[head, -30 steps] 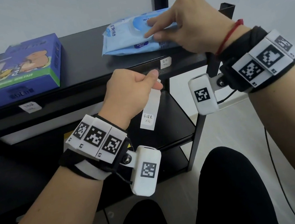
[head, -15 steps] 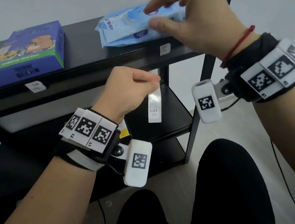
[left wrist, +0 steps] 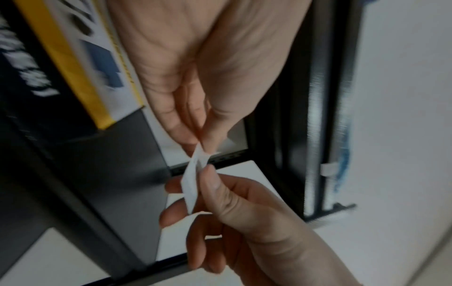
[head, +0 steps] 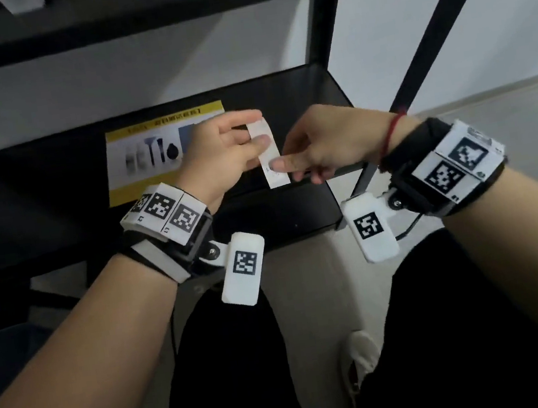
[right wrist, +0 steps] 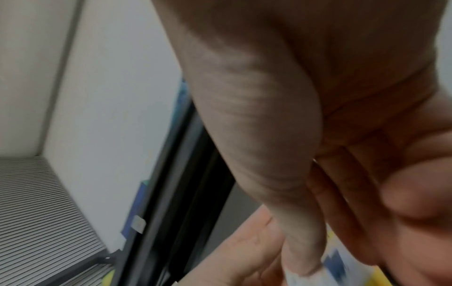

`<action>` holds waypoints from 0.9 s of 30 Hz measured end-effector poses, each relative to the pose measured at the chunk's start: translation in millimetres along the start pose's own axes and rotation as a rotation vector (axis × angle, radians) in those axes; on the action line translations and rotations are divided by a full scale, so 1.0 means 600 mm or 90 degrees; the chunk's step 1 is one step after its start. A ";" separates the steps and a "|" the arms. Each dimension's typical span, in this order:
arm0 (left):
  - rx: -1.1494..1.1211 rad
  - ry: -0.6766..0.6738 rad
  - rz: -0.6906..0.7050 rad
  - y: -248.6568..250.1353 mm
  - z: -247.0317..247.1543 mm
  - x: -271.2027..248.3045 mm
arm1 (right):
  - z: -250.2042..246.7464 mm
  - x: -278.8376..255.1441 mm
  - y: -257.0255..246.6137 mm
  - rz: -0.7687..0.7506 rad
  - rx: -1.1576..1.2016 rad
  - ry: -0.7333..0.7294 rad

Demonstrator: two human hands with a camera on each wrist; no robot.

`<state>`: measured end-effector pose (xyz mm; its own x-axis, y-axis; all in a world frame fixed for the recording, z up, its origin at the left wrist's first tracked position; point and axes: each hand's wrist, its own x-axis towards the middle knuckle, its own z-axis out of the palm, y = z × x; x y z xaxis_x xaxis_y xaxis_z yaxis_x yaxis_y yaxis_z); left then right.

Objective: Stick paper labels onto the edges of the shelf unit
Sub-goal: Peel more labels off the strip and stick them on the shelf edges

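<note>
My left hand (head: 219, 155) pinches the upper part of the paper label (head: 269, 153) between thumb and fingers, as it did a second ago. My right hand (head: 325, 147), which was up at the wipes pack on the top shelf, has come down and now pinches the label's lower end. The label hangs over the lower shelf (head: 299, 210), beside a yellow-edged card (head: 137, 160) lying there.

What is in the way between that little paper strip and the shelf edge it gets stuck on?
Nothing visible. Both the left hand and right hand pinch the paper label, held just above the middle shelf's front edge, which looks bare beneath it.
</note>
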<state>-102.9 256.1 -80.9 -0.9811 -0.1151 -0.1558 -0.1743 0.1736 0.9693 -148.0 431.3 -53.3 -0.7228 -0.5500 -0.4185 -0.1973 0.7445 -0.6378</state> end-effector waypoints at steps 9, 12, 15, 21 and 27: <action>-0.115 0.115 -0.104 -0.127 -0.061 0.024 | 0.098 0.143 0.008 -0.066 0.065 0.046; -0.119 0.125 -0.117 -0.162 -0.086 0.022 | 0.130 0.175 -0.004 -0.098 0.077 0.063; -0.139 0.167 -0.131 -0.187 -0.123 0.020 | 0.155 0.201 -0.023 -0.128 0.043 0.123; -0.191 0.171 -0.134 -0.208 -0.177 0.010 | 0.183 0.207 -0.060 -0.233 -0.042 0.167; -0.223 0.156 -0.130 -0.208 -0.187 0.007 | 0.194 0.214 -0.072 -0.272 -0.117 0.198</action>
<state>-75.5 124.1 -181.3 -0.8730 -0.3480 -0.3418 -0.2819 -0.2119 0.9358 -154.8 284.3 -154.6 -0.7087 -0.7009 0.0805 -0.6079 0.5487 -0.5739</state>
